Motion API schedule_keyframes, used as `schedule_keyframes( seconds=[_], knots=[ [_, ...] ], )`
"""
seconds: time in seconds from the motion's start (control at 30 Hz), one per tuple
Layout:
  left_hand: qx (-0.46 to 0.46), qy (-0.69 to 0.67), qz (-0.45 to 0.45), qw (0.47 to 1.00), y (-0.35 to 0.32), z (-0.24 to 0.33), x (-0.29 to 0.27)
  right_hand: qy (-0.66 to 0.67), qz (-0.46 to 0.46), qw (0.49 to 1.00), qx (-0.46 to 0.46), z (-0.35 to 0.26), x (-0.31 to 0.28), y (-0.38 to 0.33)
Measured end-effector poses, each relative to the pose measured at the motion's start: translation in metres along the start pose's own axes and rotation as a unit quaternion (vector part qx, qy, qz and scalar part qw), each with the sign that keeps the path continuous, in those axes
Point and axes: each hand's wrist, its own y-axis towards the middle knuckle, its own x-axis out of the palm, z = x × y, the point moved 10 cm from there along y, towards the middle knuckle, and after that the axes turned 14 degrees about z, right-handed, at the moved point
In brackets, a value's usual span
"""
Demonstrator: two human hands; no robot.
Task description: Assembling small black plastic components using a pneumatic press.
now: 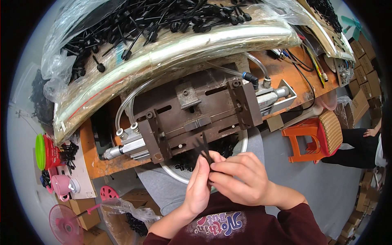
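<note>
Seen from above, nearest the viewer, a left hand (199, 185) and a right hand (239, 179) meet over the lap, fingers (222, 166) pinched narrowly together on thin black plastic parts (204, 150) whose slender stems point up toward the machine. Just beyond the hands, a round metal-rimmed bowl (244, 143) holds more of these black pieces. Farther on, a dark metal press jig (196, 112) with air cylinders sits on the orange tabletop (102, 163). Farthest, clear bags of black parts (163, 24) are heaped. Judging by the grip, keeping the stems aligned and held near their ends would steady them.
</note>
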Motion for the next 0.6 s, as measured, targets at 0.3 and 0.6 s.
schedule_keyframes(
  seconds=[0.3, 0.6],
  knots=[
    [0.070, 0.042, 0.021, 0.996, -0.017, 0.021, -0.025, 0.013, -0.050, 0.996, 0.076, 0.037, 0.013, 0.010],
    [0.114, 0.000, 0.024, 0.993, -0.018, 0.043, -0.035, -0.129, -0.117, 0.984, -0.024, 0.031, 0.041, 0.015]
  ],
)
